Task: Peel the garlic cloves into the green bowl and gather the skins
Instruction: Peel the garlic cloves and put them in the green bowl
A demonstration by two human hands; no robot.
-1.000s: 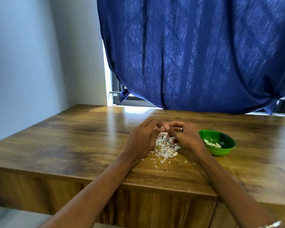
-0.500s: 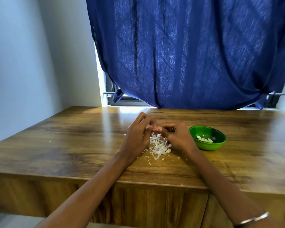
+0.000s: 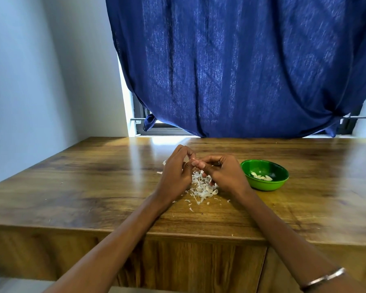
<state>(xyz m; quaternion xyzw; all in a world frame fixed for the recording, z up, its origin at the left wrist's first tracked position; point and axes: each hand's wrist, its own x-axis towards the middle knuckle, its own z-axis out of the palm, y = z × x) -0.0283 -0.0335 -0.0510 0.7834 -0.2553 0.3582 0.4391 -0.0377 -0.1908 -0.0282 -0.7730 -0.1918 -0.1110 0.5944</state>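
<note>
Several peeled cloves (image 3: pixel 261 177) lie in the green bowl (image 3: pixel 265 185) on the wooden table (image 3: pixel 93 187), while just beside it the left hand (image 3: pixel 174 174) and right hand (image 3: pixel 224 174), fingers curled, pinch a small garlic clove (image 3: pixel 193 159) together above the heap of skins (image 3: pixel 202 188).

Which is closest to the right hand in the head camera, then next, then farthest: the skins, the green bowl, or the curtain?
From the right hand:
1. Skins, just under it, between both hands.
2. Green bowl, beside it on the right.
3. Curtain, far behind the table, over the window.
</note>
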